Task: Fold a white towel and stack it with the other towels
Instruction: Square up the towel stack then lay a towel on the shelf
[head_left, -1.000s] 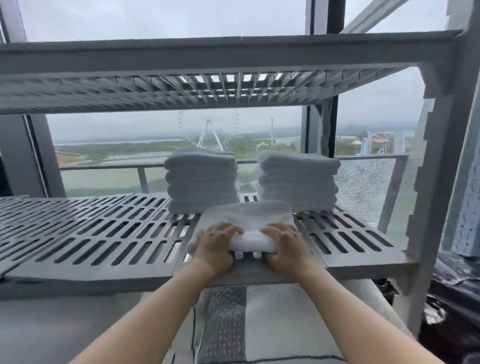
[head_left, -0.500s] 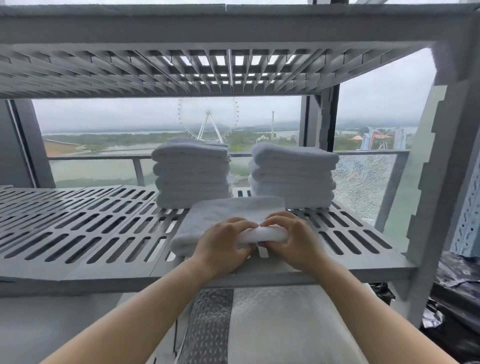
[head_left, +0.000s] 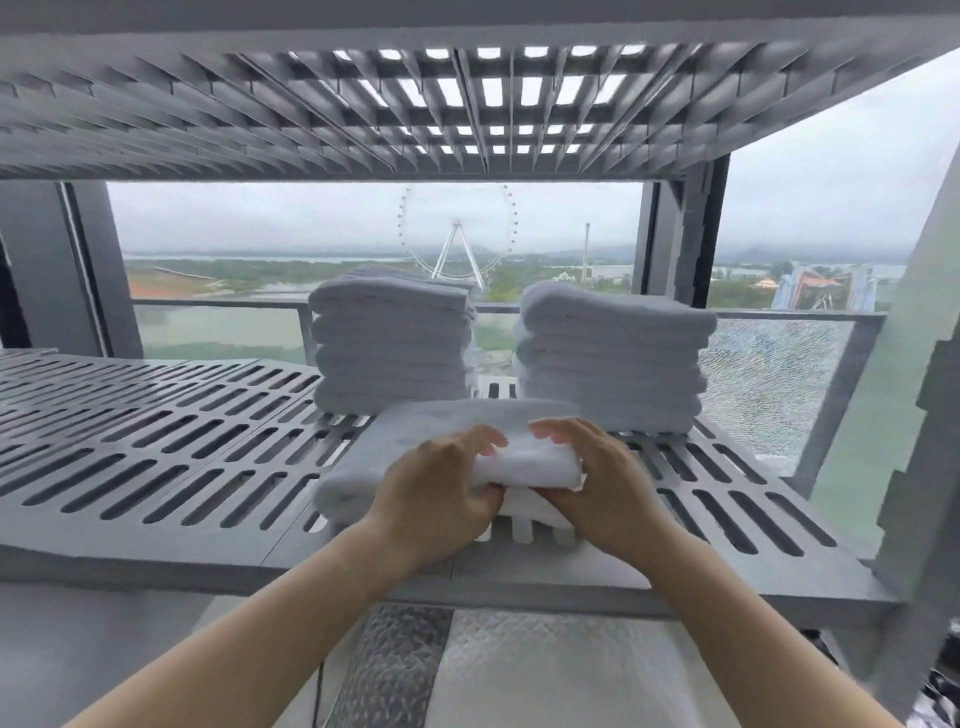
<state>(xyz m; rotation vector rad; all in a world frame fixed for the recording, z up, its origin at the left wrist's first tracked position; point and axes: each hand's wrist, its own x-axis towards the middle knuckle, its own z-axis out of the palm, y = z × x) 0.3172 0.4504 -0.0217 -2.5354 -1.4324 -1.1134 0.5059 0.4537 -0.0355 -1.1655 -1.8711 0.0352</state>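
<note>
White towel (head_left: 447, 431): where is it sitting now? (mk)

Folded, lying at the front of the slotted shelf (head_left: 156, 467), just ahead of the gap between the left stack (head_left: 389, 338) and the right stack (head_left: 613, 358). Not stacked yet. (rj)

What's changing versus a second ago? (mk)

Hands are closing in. They were pressing flat on the near edge, apart. Now the left hand (head_left: 436, 493) and right hand (head_left: 592, 483) are sitting nearly together. Both are clamping the near fold, fingers curling over the top, thumbs looking tucked underneath. Near edge is coming up off the slats on the right side. (rj)

So smoothing is ending and the lift is starting? (mk)

Reading it that way. Fold is looking finished; carrying it onto a stack is what's remaining. (rj)

Anything getting in the way? (mk)

Upper shelf (head_left: 363, 104) is hanging over both stacks, so headroom is limiting the lift. Grip is sitting on one edge only, so the far layers are risking sagging open. Cracked glass panel (head_left: 769, 379) is sitting behind the right stack, not in the path. Quilted fabric (head_left: 519, 670) is lying below the shelf front. (rj)
</note>
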